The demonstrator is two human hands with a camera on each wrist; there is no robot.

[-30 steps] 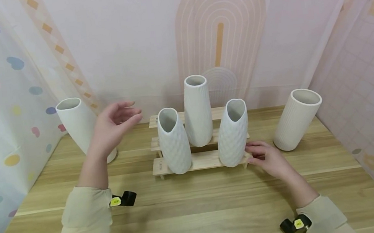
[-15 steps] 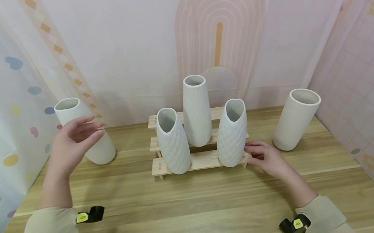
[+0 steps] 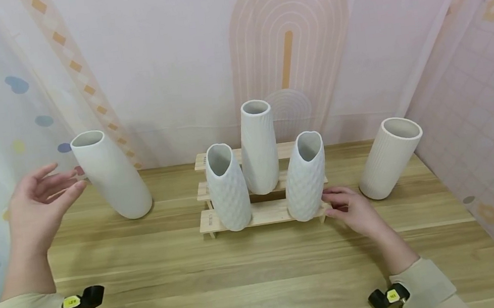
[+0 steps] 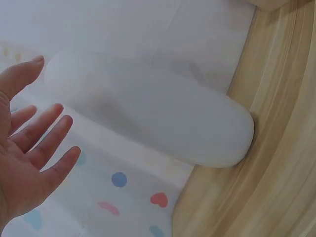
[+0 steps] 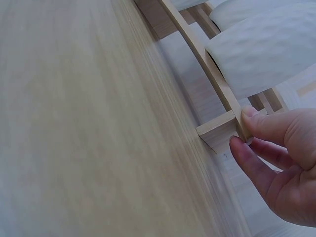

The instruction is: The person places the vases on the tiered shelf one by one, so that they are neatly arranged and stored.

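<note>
My left hand [image 3: 38,208] is held up at the left with its fingers spread and nothing in them. Just right of it a smooth white vase [image 3: 114,179] stands on the table; in the left wrist view a gap shows between the fingers [image 4: 47,140] and that vase [image 4: 163,113]. My right hand [image 3: 354,210] pinches the right end of the lowest step of a wooden tiered stand [image 3: 269,213], thumb above and fingers below in the right wrist view. Two textured vases stand on that step, one left [image 3: 230,196] and one right [image 3: 304,188]. A taller vase [image 3: 259,152] is behind them.
A ribbed cylindrical vase [image 3: 387,163] stands on the wood-grain table [image 3: 226,288], right of the stand and behind my right hand. Patterned curtains hang behind [image 3: 163,57] and at both sides.
My left hand has moved left and slightly down, from the right side of the smooth vase, across its front, to its left side. My right hand stays at the stand.
</note>
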